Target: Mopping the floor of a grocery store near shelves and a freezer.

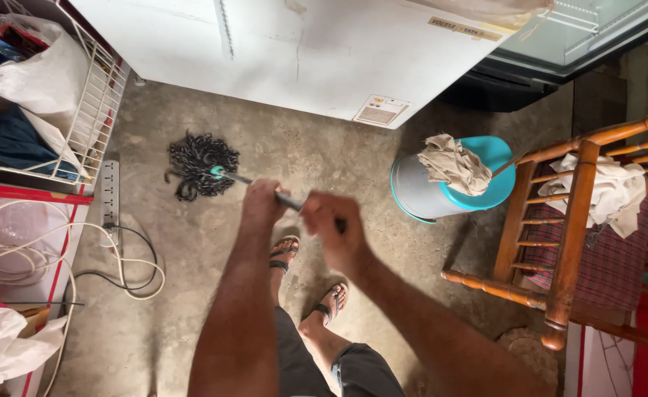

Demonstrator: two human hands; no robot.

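Note:
A mop with a dark stringy head (195,165) rests on the concrete floor in front of a white chest freezer (302,51). Its thin metal handle (289,200) slants back toward me. My left hand (261,206) grips the handle lower down, nearer the mop head. My right hand (335,224) is closed around the handle just behind it. Both of my feet in sandals (309,276) stand on the floor below my hands.
A teal and grey bucket (449,187) with a beige rag draped on its rim stands to the right. A wooden chair (581,235) with cloths is further right. A power strip (109,198) and loose cables lie left, below a white wire rack (92,103).

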